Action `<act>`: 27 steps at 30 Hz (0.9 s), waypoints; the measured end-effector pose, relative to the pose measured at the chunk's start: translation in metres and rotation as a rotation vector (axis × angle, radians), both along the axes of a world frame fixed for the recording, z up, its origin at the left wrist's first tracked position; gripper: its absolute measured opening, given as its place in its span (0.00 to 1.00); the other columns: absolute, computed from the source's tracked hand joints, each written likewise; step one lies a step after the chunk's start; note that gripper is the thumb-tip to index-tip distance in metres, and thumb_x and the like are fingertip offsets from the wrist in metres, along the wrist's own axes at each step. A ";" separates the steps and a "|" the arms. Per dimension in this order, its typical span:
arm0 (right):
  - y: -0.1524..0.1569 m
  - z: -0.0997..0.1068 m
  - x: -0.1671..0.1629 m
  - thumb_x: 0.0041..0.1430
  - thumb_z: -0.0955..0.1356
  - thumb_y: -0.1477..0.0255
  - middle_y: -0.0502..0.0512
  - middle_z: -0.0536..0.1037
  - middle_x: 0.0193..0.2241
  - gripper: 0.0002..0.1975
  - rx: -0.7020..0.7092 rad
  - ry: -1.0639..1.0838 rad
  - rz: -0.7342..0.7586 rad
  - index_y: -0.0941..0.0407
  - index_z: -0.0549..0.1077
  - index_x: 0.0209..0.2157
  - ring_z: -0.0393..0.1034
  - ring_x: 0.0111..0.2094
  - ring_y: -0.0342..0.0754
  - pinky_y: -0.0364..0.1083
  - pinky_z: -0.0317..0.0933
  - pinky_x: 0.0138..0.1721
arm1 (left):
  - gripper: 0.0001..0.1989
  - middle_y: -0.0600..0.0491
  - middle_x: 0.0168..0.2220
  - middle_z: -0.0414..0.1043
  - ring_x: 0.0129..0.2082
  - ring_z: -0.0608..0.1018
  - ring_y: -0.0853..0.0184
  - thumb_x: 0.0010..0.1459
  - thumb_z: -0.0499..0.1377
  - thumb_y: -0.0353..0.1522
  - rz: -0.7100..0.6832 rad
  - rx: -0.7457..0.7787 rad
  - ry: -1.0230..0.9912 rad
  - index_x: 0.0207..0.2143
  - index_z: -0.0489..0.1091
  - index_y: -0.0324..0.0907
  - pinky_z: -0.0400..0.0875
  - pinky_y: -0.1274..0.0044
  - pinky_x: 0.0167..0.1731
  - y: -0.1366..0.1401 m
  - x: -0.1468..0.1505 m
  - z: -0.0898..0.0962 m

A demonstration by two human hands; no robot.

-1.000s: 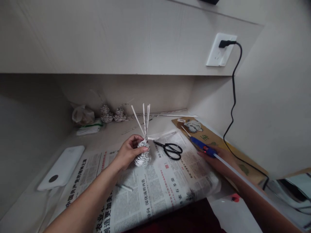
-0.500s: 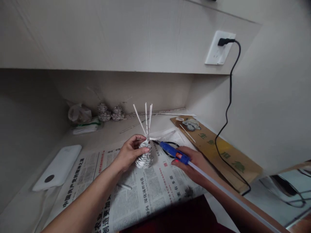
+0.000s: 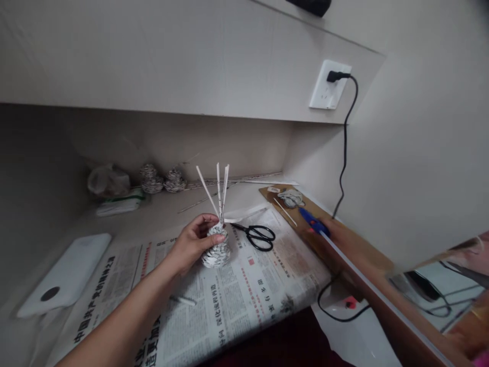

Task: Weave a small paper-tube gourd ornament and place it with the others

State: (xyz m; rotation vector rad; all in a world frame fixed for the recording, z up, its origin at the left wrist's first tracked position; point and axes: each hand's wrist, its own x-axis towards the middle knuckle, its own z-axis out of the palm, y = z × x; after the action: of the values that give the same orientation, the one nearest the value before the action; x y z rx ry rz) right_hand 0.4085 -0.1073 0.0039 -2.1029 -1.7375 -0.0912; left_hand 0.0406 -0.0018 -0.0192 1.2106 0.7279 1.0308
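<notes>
My left hand [image 3: 196,240] is closed around a small gourd-shaped piece woven from rolled newspaper [image 3: 217,251], which stands upright on the newspaper sheet [image 3: 244,300]. Several thin paper sticks [image 3: 219,191] rise and fan out from its top. Off to the right, my right hand [image 3: 332,229] grips a blue hot glue gun [image 3: 311,219], with a long whitish glue stick [image 3: 367,275] trailing from its back end. The glue gun is over the cardboard, apart from the woven piece. Between the hands lie black-handled scissors [image 3: 260,237].
Two similar woven gourds [image 3: 152,178] stand at the back beside a plastic bag [image 3: 109,181]. A white power bank [image 3: 64,275] lies at left. Cardboard [image 3: 278,196] at right bears a small stick and a glue-marked patch. A black cord [image 3: 346,153] hangs from the wall socket [image 3: 330,84].
My right hand has moved the glue gun right, away from the woven piece and over the cardboard, uncovering the scissors. My left hand keeps its hold. The view has shifted slightly right.
</notes>
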 end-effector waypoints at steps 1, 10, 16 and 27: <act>0.000 -0.001 0.013 0.59 0.62 0.57 0.58 0.78 0.37 0.17 -0.045 -0.055 -0.032 0.52 0.73 0.42 0.73 0.35 0.55 0.47 0.61 0.31 | 0.23 0.52 0.39 0.73 0.36 0.75 0.69 0.41 0.71 0.29 -0.005 -0.007 -0.004 0.40 0.68 0.42 0.69 0.77 0.37 -0.001 0.000 0.001; -0.006 -0.018 0.086 0.63 0.60 0.60 0.62 0.77 0.34 0.16 -0.224 -0.498 -0.257 0.56 0.69 0.44 0.73 0.28 0.56 0.46 0.50 0.21 | 0.23 0.52 0.38 0.74 0.34 0.75 0.71 0.42 0.71 0.28 -0.036 -0.015 -0.041 0.40 0.66 0.42 0.69 0.78 0.36 -0.002 -0.001 0.005; 0.000 -0.017 0.081 0.63 0.59 0.59 0.62 0.78 0.29 0.17 -0.244 -0.456 -0.266 0.57 0.68 0.41 0.73 0.28 0.58 0.47 0.50 0.22 | 0.22 0.53 0.37 0.73 0.34 0.75 0.72 0.42 0.71 0.28 -0.038 -0.026 -0.047 0.39 0.67 0.42 0.68 0.79 0.35 -0.004 0.000 0.009; 0.014 -0.018 0.086 0.59 0.63 0.59 0.68 0.79 0.36 0.21 -0.149 -0.303 -0.054 0.62 0.70 0.45 0.74 0.35 0.60 0.50 0.62 0.35 | 0.21 0.55 0.35 0.74 0.33 0.75 0.71 0.42 0.70 0.27 -0.069 0.001 -0.113 0.38 0.66 0.43 0.68 0.78 0.35 -0.007 0.000 0.014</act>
State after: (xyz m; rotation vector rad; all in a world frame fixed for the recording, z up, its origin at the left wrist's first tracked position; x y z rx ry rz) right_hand 0.4943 -0.0933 -0.0141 -2.3442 -1.9080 -0.3201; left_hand 0.0402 -0.0084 -0.0054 1.1609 0.5938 1.0338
